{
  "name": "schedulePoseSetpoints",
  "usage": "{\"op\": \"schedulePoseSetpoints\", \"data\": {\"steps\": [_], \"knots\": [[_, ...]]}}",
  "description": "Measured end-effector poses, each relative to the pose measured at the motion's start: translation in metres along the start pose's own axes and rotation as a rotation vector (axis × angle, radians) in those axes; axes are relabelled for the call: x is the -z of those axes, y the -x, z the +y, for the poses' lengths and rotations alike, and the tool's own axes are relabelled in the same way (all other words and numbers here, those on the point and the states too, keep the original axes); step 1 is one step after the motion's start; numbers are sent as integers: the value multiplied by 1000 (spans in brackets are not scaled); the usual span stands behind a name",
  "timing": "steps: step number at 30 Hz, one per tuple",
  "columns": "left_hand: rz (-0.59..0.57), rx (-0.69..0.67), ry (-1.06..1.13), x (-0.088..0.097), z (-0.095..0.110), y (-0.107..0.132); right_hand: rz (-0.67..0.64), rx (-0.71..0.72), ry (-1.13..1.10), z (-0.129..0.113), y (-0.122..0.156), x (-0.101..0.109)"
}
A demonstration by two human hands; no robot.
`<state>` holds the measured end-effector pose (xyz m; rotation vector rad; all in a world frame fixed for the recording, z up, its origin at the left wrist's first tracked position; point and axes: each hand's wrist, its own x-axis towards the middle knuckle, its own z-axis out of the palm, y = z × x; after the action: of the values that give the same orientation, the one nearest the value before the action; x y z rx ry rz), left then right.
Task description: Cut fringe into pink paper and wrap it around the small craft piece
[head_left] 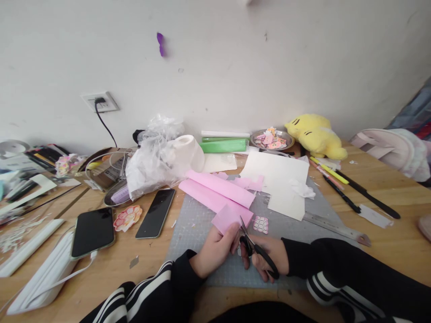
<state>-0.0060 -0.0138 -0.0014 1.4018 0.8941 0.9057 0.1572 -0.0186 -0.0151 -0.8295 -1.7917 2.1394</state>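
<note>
Between its thumb and fingers my left hand (217, 246) grips a small pink piece of paper (226, 218). My right hand (266, 258) is closed on black-handled scissors (257, 249), whose blades point up and away from me, right at the paper's right edge. Whether the blades are cutting into it I cannot tell. Just beyond my hands lie pink paper rolls (218, 190) on a grey cutting mat (191, 233). A small pink-and-white patterned piece (261, 224) rests on the mat, right of the scissor tips.
White paper sheets (283, 179) and a metal ruler (336, 229) lie to the right, with pens (341, 193) beyond. Two phones (156, 213) and a white power strip (47, 278) are on the left. A plastic bag (148, 166) and a yellow plush toy (316, 134) stand by the wall.
</note>
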Motion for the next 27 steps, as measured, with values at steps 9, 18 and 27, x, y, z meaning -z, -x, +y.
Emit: {"op": "schedulePoseSetpoints", "data": {"steps": [9,18,27], "knots": [[-12,2,-34,1,-1,0,-6,-16,-87,6,-5,1],[9,38,-97,3,2,0,12,-7,-94,8,-5,0],[71,48,-15,0,10,0,15,29,-15,7,-1,-1]]}}
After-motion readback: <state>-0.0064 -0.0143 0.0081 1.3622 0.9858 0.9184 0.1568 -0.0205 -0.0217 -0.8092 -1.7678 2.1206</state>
